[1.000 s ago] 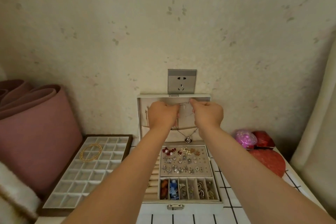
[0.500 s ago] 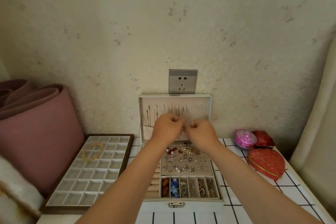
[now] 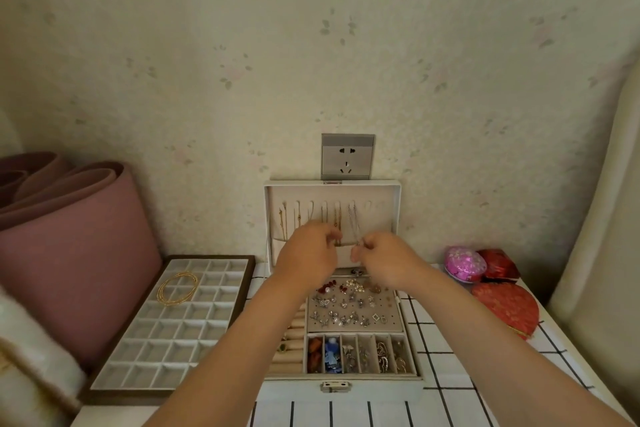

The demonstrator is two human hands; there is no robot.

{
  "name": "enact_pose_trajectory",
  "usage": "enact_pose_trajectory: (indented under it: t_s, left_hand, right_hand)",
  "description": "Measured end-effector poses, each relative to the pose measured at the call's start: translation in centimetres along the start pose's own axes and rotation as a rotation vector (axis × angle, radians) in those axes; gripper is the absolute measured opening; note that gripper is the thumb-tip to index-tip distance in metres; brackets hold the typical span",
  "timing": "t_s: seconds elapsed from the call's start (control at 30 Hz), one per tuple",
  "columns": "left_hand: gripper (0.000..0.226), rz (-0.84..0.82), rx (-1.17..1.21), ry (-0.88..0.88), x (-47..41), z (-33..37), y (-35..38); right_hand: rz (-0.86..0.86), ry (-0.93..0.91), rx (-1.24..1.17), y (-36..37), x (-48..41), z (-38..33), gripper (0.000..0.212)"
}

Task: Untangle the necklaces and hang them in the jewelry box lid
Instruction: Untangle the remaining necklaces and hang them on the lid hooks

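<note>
Head view: several necklaces [image 3: 337,222] already hang from hooks in the jewelry box lid [image 3: 332,188], which stands upright at the surface's far edge against the wall. The left hand [image 3: 306,255] and right hand [image 3: 384,258] pinch a thin chain [image 3: 348,244] between them, just in front of the lid; it looks not yet hung. A gold necklace [image 3: 177,288] lies on the grid tray [image 3: 166,336] at the left edge, likely still to do. The checked surface [image 3: 446,343] carries heart boxes [image 3: 502,305] on the right.

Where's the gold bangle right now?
In the head view, the gold bangle lies on the white compartment tray, near its far end, left of the jewelry box.
</note>
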State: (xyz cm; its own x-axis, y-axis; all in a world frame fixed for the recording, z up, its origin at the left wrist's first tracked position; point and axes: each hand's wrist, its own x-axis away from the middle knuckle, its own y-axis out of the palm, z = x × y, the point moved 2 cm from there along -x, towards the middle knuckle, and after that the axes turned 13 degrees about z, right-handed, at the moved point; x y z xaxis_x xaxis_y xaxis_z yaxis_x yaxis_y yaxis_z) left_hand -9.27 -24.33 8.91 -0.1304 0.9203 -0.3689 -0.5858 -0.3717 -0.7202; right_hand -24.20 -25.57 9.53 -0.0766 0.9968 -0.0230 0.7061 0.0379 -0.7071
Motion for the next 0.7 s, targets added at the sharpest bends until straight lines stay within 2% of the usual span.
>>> enact_pose_trajectory:
  t_s: [0.07,0.13,0.33,0.47,0.7]
  left_hand:
    - [0.039,0.007,-0.111,0.098,0.2,-0.2,0.5]
    - [0.042,0.005,-0.183,0.162,0.4,-0.2,0.8]
    - [0.034,0.001,-0.364,0.246,0.6,-0.2,1.6]
    - [0.038,-0.056,-0.353,0.254,0.3,-0.4,1.8]
    - [0.036,0.019,-0.248,0.286,0.9,-1.0,1.5]
  right_hand:
    - [-0.001,-0.020,0.109,-0.7,-0.5,-0.1,0.024]
    - [0.021,-0.003,0.097,-1.6,-1.0,-0.4,0.021]
    - [0.042,0.069,-0.213,-3.8,-2.1,-2.8,0.014]
    - [0.091,0.056,-0.358,-4.9,-2.8,-4.1,0.012]
    - [0.174,0.013,-0.378,-3.6,-3.7,-4.2,0.013]
